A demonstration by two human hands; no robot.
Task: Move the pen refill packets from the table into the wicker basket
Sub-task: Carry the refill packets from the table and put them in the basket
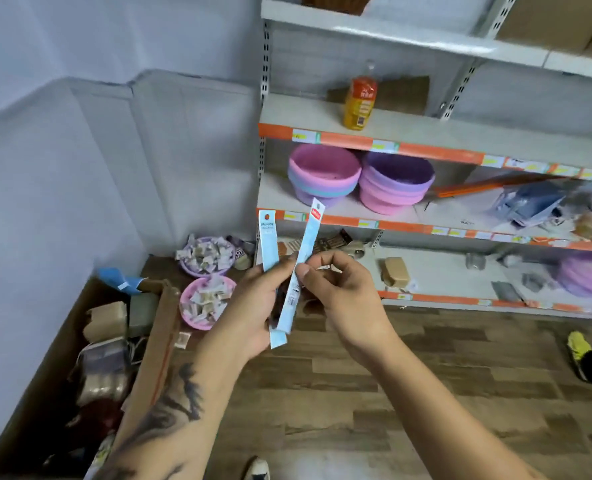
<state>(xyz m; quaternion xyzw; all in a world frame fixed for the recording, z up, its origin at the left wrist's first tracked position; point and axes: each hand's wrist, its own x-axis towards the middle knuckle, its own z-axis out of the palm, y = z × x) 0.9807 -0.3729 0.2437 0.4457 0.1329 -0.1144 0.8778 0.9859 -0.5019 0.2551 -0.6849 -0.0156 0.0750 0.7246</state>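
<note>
A pale blue-grey wall meets a white metal shelving unit with orange price strips; wood-plank floor lies below it, a cardboard box to its left.

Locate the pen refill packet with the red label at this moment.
In the head view, the red-labelled packet is mid-frame, pinched by the right hand, leaning beside the second packet that the left hand holds.

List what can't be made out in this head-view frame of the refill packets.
- Left packet: middle hidden by left hand.
- Right packet: print too small; right hand pinches it.
- Wicker basket: cut by top edge.
- Right shelf items: motion-blurred.
</note>
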